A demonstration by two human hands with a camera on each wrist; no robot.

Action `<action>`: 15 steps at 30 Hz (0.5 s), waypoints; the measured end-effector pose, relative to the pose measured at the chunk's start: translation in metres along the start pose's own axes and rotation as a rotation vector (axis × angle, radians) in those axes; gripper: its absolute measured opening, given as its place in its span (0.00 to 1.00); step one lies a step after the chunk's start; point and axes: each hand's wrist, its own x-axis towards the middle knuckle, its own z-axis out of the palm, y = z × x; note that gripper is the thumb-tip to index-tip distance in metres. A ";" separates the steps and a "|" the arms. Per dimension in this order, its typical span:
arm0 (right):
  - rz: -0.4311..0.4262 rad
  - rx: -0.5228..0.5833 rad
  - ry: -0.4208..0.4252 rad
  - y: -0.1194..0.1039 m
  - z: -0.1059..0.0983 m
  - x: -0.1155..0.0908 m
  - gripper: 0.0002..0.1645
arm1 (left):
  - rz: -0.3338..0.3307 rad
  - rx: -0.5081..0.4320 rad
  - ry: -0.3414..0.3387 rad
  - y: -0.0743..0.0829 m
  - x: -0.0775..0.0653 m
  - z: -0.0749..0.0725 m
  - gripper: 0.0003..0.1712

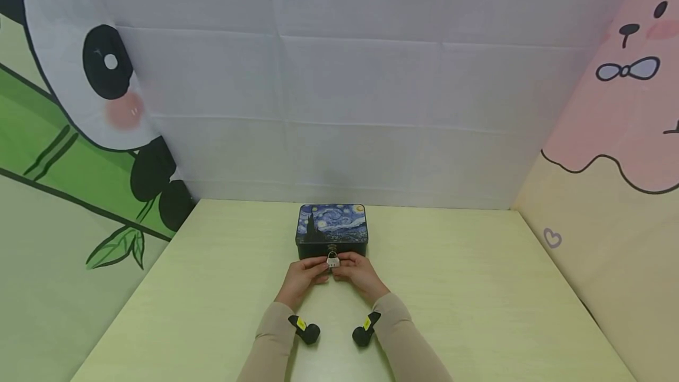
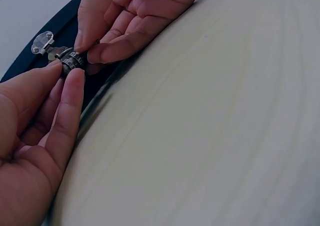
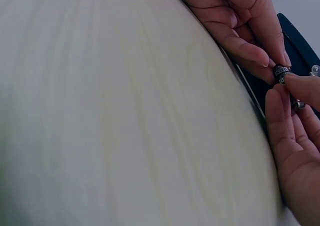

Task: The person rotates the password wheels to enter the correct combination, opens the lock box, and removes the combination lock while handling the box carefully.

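Note:
A tin box (image 1: 332,224) with a starry night-sky picture on its lid stands near the back of the table, lid down. At its front hangs a small combination padlock (image 1: 333,262) from a metal hasp (image 2: 44,42). My left hand (image 1: 300,280) pinches one side of the padlock (image 2: 72,62) between thumb and fingers. From the other side my right hand (image 1: 363,276) pinches it too, its thumb pressed by the number dials. In the right wrist view both hands hide part of the padlock (image 3: 281,74). Whether the shackle is unlocked I cannot tell.
The pale wooden table (image 1: 467,287) reaches to a white wall cloth (image 1: 361,87) behind the box. Printed panels with cartoon animals flank it left and right. A black camera mount (image 1: 309,332) sits at the left wrist, another camera mount (image 1: 363,335) at the right.

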 end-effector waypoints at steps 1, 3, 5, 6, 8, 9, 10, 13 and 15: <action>-0.002 -0.006 0.001 0.000 0.000 0.000 0.25 | 0.014 -0.003 -0.014 0.000 0.000 -0.001 0.18; -0.003 -0.015 0.005 -0.001 0.000 0.000 0.26 | 0.057 -0.016 -0.059 0.000 -0.002 -0.003 0.18; -0.003 -0.012 0.007 -0.001 0.000 0.000 0.26 | 0.074 -0.020 -0.075 -0.001 -0.003 -0.004 0.18; -0.003 -0.011 0.008 -0.001 0.000 -0.001 0.26 | 0.064 -0.020 -0.070 -0.001 -0.002 -0.003 0.18; -0.003 -0.009 0.008 -0.002 0.000 -0.001 0.25 | 0.043 -0.016 -0.049 -0.001 -0.001 -0.002 0.17; -0.003 -0.008 0.007 -0.002 0.000 -0.001 0.25 | 0.016 -0.006 -0.018 0.000 -0.001 -0.001 0.17; -0.004 -0.007 0.005 -0.002 0.000 -0.001 0.25 | 0.002 -0.004 -0.003 0.000 0.000 0.000 0.17; -0.007 -0.009 0.003 -0.001 -0.001 -0.001 0.25 | -0.018 0.000 0.026 0.001 0.002 0.002 0.17; -0.007 -0.007 0.003 0.000 -0.001 0.000 0.24 | -0.016 0.000 0.026 0.001 0.001 0.002 0.17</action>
